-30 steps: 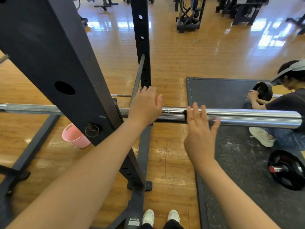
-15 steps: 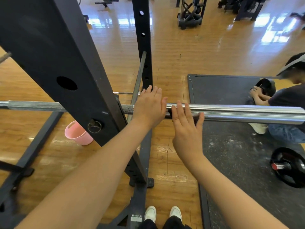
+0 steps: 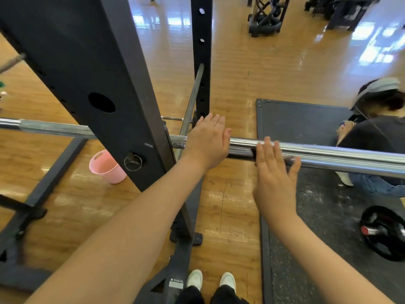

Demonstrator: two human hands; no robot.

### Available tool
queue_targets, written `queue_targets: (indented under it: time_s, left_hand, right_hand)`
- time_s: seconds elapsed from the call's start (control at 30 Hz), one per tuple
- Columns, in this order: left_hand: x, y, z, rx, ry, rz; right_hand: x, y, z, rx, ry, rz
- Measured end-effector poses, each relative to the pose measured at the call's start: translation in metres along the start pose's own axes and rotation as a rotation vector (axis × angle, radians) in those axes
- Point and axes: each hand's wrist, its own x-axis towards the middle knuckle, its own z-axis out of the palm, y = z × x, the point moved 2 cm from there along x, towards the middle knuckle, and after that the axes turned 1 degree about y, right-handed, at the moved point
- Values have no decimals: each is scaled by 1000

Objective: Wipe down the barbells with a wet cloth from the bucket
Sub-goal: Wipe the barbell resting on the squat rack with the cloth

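Head view: the barbell (image 3: 328,155) lies across the rack upright (image 3: 105,88) mid-frame, left hand (image 3: 208,143) flat-fingered steadying it, right hand (image 3: 274,170) with straight fingers apart pressing a dark cloth (image 3: 253,152) underneath, pink bucket (image 3: 106,167) lower left.

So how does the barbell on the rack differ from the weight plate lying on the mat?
The barbell is a long silver bar, while the weight plate is a flat black disc. The barbell sits raised on the rack, while the weight plate lies down on the black mat. The left hand and right hand rest on the barbell; nothing touches the weight plate. Both look like gym lifting gear.
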Motion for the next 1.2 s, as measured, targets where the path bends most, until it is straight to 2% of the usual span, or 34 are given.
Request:
queue_targets:
  time_s: [0.07, 0.13, 0.27, 0.37, 0.53, 0.67, 0.73, 0.87, 0.97, 1.03, 1.13, 1.2]
  left_hand:
    - [0, 0, -1, -18, 5, -9]
    - [0, 0, -2, -22, 1, -20]
    - [1, 1, -1, -9, -8, -25]
    - [0, 1, 0, -25, -4, -24]
    - [0, -1, 0, -51, 11, -23]
    - [-1, 1, 1, -41, 29, -29]
    - [-1, 1, 1, -50, 41, -29]
    - [-1, -1, 2, -81, 37, -38]
    - [8, -1, -1, -157, -25, -93]
    - [15, 0, -6, -207, -98, -144]
    - [17, 2, -11, -154, -131, -141]
    - [16, 4, -11, -138, -130, -135]
  right_hand:
    - [5, 4, -1, 11, 13, 118]
    - [10, -10, 1, 33, 33, 137]
    - [8, -35, 5, 41, -3, -98]
    - [-5, -8, 5, 42, -21, -170]
    - [6, 8, -3, 57, 13, 104]
    - [8, -27, 6, 52, 13, -112]
    - [3, -20, 9, 37, -27, -179]
    - [-3, 24, 1, 42, -7, -21]
    - [10, 18, -10, 46, -91, 112]
    - [17, 1, -16, 39, -133, 71]
    - [14, -4, -19, 42, -194, -44]
    - [9, 19, -25, 5, -218, 48]
